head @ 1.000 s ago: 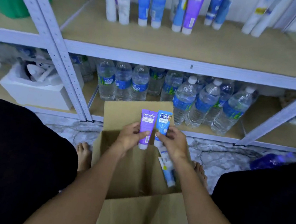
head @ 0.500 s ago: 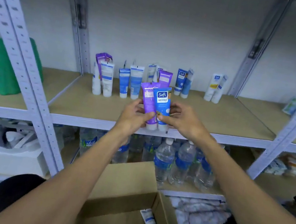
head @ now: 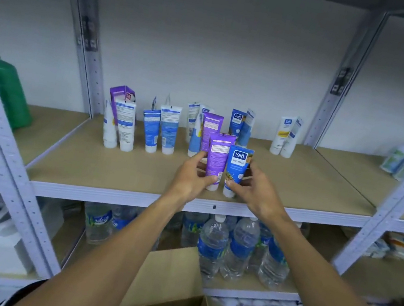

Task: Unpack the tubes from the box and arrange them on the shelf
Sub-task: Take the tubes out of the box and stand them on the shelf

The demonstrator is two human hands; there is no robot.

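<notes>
Tubes held for placement: a purple tube (head: 216,161) in the left hand (head: 192,177) and a blue tube (head: 236,172) in the right hand (head: 255,189), both upright with caps down at or just above the shelf (head: 114,173), near its front edge. Contact between caps and board cannot be confirmed. Fingers of each hand are clamped around the lower body of its tube.

Change of state: one second ago both tubes were held just above the open box (head: 169,276); half a second ago they were level with the shelf's front edge; they are now over the board. The transfer is therefore essentially complete for this pair, and only setting down and release remain.

Surroundings: the standing tubes (head: 162,131) form a loose row toward the back edge, the nearest purple one directly behind the held pair. Water bottles (head: 239,247) occupy the shelf below. More tubes likely remain in the box, judging by one visible at its bottom edge.
</notes>
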